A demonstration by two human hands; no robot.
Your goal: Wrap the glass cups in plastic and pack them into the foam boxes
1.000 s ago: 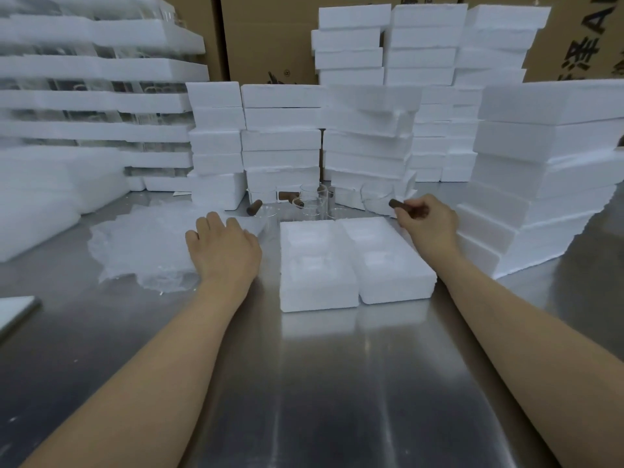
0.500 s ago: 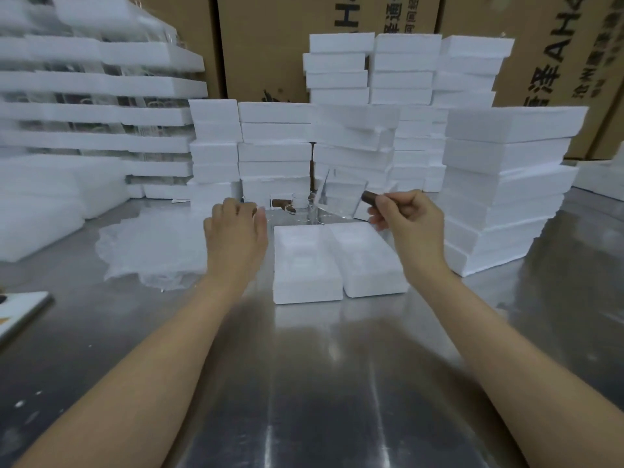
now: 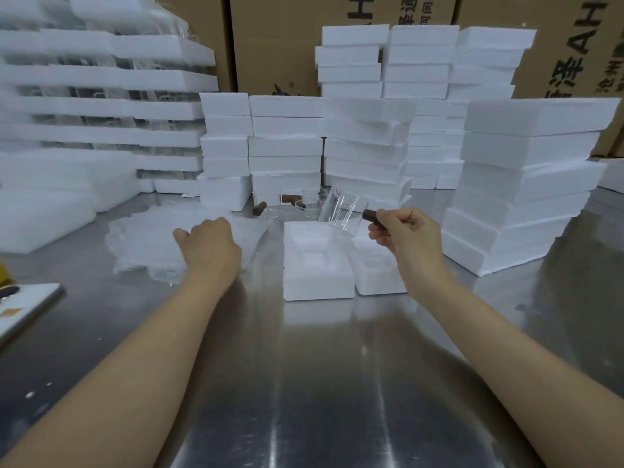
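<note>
My right hand (image 3: 407, 236) pinches the brown handle of a clear glass cup (image 3: 341, 212), which hangs tilted above two open foam box halves (image 3: 317, 265) lying side by side on the steel table. My left hand (image 3: 209, 246) rests, fingers curled, on a pile of thin plastic sheets (image 3: 145, 241) at the left; whether it grips a sheet I cannot tell. Several more glass cups with brown handles (image 3: 270, 207) stand behind the open box, against the foam stacks.
Stacks of white foam boxes (image 3: 523, 184) rise at the right, back and left. Cardboard cartons (image 3: 277, 38) stand behind them. A flat white object (image 3: 23, 309) lies at the table's left edge. Bare steel table (image 3: 304, 383) stretches toward me.
My right hand has lifted the glass cup off the table by its handle and brought it over the open foam box. My left hand moved onto the plastic sheets and curled its fingers.
</note>
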